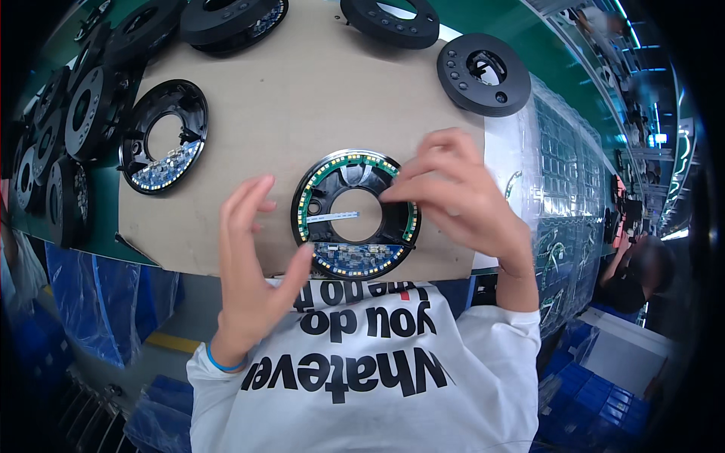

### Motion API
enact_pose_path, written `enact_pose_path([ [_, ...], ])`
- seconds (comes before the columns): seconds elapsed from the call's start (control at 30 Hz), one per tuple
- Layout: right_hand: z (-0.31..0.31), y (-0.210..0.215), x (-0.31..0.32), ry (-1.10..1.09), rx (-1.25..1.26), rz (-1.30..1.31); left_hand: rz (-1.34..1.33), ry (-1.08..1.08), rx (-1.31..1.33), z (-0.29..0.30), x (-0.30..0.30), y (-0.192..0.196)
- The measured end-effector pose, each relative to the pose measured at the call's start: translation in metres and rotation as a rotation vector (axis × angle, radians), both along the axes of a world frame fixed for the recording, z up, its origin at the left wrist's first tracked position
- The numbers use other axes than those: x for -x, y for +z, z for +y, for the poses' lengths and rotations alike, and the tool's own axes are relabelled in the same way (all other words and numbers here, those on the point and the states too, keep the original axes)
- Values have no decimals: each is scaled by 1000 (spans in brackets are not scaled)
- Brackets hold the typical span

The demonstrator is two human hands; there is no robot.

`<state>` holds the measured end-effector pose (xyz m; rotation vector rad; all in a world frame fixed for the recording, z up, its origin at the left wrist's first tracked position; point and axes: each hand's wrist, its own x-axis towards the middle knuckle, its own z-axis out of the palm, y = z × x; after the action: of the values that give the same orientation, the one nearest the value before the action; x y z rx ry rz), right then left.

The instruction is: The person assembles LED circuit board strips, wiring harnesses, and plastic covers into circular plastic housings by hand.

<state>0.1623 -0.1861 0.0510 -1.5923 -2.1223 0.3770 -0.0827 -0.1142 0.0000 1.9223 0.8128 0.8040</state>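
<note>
A round black ring-shaped housing (381,213) lies in front of me on the brown board. A green LED strip (310,195) curves round its inside, and a populated blue circuit board (355,258) fills the near part. From the left side a white flat ribbon cable (333,217) reaches across the centre hole. My left hand (253,260) stands open beside the left rim, thumb and fingers apart. Over the right rim, my right hand (461,192) has its fingers bent together, the tips above the inner edge; whatever they pinch is hidden.
Another black housing with a circuit board (164,136) lies left on the brown board (257,113). Several black ring housings (89,113) crowd the far left; more, including a round cover (483,74), line the far edge. Clear plastic trays (563,158) with green strips stand right.
</note>
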Motion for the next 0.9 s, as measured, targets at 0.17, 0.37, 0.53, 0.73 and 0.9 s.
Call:
enact_pose_path([
  [0.17, 36, 3, 19, 369, 219, -8, 149, -2, -166, -22, -6, -6],
  [0.37, 49, -3, 35, 425, 190, -61, 141, -51, 16, 9, -2, 9],
  [0.53, 46, -16, 41, 313, 50, -201, 51, -334, 103, 52, -9, 7],
  [0.73, 51, -26, 45, 240, -86, -279, -8, -453, 147, 68, -18, 2],
  [0.9, 46, -34, 44, 162, -223, -226, 29, -436, 190, 64, -18, 10],
])
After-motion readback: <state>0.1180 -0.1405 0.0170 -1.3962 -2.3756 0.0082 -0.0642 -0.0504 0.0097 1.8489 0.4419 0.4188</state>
